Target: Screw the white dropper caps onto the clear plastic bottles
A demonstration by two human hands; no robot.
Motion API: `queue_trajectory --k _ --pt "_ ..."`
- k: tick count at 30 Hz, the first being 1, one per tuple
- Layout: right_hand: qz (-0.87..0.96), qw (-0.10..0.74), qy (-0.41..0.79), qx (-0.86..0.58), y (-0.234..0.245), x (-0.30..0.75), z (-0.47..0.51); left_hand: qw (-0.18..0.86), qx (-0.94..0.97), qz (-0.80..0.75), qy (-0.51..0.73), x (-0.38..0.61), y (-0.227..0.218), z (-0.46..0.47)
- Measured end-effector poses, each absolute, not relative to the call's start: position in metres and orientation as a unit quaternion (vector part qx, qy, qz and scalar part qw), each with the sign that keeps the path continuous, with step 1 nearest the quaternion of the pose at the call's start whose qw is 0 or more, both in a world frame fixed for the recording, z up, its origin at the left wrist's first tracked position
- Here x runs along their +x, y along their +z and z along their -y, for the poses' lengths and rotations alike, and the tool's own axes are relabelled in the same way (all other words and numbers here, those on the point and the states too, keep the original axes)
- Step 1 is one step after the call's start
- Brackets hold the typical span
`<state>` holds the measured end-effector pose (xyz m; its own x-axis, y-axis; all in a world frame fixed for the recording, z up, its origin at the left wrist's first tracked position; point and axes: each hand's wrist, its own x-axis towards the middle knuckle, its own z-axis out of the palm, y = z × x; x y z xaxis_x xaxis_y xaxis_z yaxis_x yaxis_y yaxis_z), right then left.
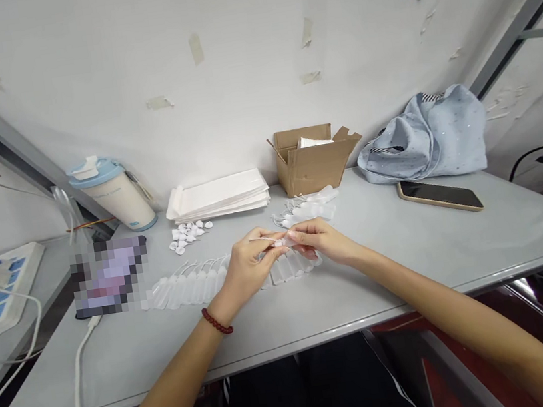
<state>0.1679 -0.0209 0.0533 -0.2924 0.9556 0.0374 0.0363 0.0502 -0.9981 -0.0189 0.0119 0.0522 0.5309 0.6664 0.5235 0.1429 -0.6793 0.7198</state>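
My left hand (250, 264) and my right hand (320, 240) meet above the middle of the desk, fingertips pinched together. Between them is a small translucent plastic piece (281, 242) with a thin white tube sticking out to the left. Both hands grip it, and the fingers cover much of it. A row of similar translucent pieces (190, 288) with thin curved tubes lies under and left of my hands, partly hidden by them. Behind my right hand is a loose heap of similar pieces (310, 208). Small white cap-like pieces (187, 234) lie in a cluster behind and left of my left hand.
White flat envelopes (222, 195) are stacked near the wall beside an open cardboard box (314, 164). A tumbler (116, 195) and a partly blurred phone (117, 275) with a white cable (80, 378) are left. A blue bag (427, 138) and another phone (439, 196) lie right.
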Motion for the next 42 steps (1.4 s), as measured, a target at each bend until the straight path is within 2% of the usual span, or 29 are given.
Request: queue_trajectory --k 5,12,15,20,26,28,33,36,38,42 --pt "0.55 0.402 0.623 -0.385 0.055 0.164 0.024 0.242 0.833 -0.221 0.445 -0.019 0.05 -0.011" --pt "0.501 0.411 0.657 -0.385 0.057 0.164 0.025 0.371 0.767 -0.272 0.447 -0.017 0.051 -0.014" --pt "0.497 0.415 0.656 -0.389 0.058 0.163 0.025 0.378 0.758 -0.295 0.442 -0.017 0.052 -0.014" --pt "0.483 0.409 0.667 -0.392 0.06 0.162 0.027 0.29 0.808 -0.251 0.447 -0.02 0.053 -0.012" --pt "0.464 0.385 0.691 -0.4 0.066 0.166 0.029 0.078 0.869 -0.138 0.468 -0.022 0.051 -0.008" --pt "0.468 0.385 0.69 -0.396 0.068 0.167 0.03 0.072 0.865 -0.136 0.478 -0.02 0.051 -0.008" --pt "0.501 0.403 0.647 -0.409 0.066 0.164 0.029 0.162 0.842 -0.178 0.483 -0.016 0.051 -0.007" --pt "0.532 0.407 0.603 -0.433 0.062 0.162 0.027 0.182 0.844 -0.193 0.466 -0.015 0.047 -0.006" --pt "0.548 0.407 0.579 -0.446 0.059 0.162 0.026 0.168 0.849 -0.186 0.465 -0.015 0.044 -0.007" --pt "0.549 0.385 0.586 -0.456 0.058 0.165 0.025 0.074 0.866 -0.133 0.476 -0.015 0.04 -0.006"
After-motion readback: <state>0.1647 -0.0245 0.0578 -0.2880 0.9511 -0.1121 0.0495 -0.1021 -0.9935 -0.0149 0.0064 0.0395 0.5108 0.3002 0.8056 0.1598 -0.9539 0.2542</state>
